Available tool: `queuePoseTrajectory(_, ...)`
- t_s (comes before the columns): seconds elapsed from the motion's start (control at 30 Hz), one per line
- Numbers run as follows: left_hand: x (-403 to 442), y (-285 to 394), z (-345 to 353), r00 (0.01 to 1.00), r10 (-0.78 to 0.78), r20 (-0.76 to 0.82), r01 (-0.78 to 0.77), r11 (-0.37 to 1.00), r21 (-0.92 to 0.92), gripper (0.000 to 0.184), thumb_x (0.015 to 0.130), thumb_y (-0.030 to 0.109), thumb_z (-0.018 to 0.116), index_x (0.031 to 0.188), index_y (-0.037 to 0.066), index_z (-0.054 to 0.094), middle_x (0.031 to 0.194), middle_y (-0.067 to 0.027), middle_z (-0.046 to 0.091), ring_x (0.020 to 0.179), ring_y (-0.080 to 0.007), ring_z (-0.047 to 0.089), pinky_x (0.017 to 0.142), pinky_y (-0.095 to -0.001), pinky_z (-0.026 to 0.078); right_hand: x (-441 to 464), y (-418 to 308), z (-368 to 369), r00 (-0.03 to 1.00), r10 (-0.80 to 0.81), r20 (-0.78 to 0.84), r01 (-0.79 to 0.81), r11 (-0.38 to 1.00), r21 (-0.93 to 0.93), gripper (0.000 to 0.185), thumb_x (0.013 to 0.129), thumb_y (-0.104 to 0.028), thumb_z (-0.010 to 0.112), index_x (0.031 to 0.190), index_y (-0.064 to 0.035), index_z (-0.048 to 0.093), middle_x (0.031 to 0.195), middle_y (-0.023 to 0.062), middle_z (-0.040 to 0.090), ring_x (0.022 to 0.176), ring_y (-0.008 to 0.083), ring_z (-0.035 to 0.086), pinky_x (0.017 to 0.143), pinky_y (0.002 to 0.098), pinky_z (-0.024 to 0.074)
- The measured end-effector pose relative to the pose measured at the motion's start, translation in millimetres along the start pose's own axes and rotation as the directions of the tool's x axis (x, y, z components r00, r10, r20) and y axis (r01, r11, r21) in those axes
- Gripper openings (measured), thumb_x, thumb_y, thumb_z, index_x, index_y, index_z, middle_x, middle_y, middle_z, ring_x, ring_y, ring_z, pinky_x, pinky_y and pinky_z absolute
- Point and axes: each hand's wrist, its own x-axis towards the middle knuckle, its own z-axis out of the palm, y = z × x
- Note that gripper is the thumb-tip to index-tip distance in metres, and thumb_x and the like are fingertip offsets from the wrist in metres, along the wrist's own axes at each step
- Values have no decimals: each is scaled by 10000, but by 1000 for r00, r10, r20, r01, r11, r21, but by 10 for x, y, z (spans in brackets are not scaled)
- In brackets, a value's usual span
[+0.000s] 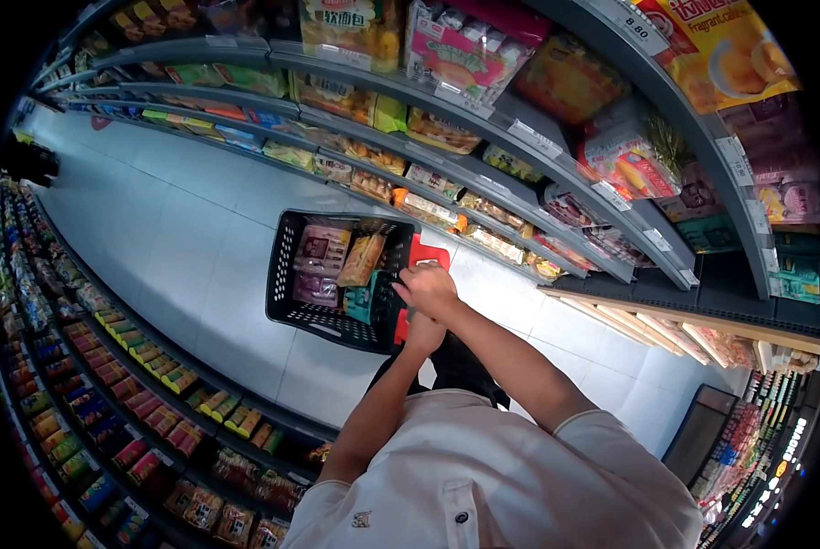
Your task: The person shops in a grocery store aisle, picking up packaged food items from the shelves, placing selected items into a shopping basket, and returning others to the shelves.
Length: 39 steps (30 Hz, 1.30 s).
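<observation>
Just ahead of my body is a black perforated shopping basket [337, 340] with a red handle [434, 253]. My right hand [425, 287] lies across the middle of that handle, its fingers curled round it. Beneath it, crossing my right wrist, comes my left hand [419, 329]; its fingers are hidden by the right hand. In the basket are a pink-purple package [322, 249], a purple package [316, 289], a yellow-orange package [361, 260] leaning at a slant, and a teal package [359, 303] near the handle side.
Shelves of packaged breads [346, 87] run along the upper right. Opposite, on the lower left, stands a shelf of snack tubes and bags [144, 403]. A pale tiled floor [167, 220] lies between them. A wooden-edged display [666, 329] is at the right.
</observation>
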Motion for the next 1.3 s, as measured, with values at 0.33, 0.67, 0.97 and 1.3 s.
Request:
queuePoseTrajectory(0.33,0,-12,-281,999,-20,-41,22,998,50,354,982,199,578,1252,-26,618,1205,-274,678,1150,-421,645,909,-488,504,167,-189,81,997,-37,-67,39,999,27,278,909,-343,668,850,-72,691,845,109,721,861,302,696,833,440,525)
queuePoseTrajectory(0.67,6,179,-630,961,-196,-194,239,943,231,307,946,228,624,1126,-15,678,1011,-280,705,967,-477,663,776,-545,492,484,-372,162,984,-141,-105,161,964,214,258,902,-325,679,827,-78,676,880,92,716,879,298,688,826,437,512)
queuePoseTrajectory(0.97,-50,298,-784,812,-320,-488,511,795,328,278,886,273,731,1030,40,688,845,-236,704,814,-455,686,689,-519,537,671,-149,-246,964,-207,-164,262,659,705,147,884,-178,709,957,-52,728,894,105,718,826,323,700,728,408,556)
queuePoseTrajectory(1.3,152,523,-791,682,-394,-616,642,725,248,230,910,146,716,1121,56,701,1148,-200,724,914,-422,700,777,-450,556,963,2280,234,600,713,364,-512,-8,859,465,958,-333,731,1285,-39,581,1007,80,713,846,162,695,735,289,527)
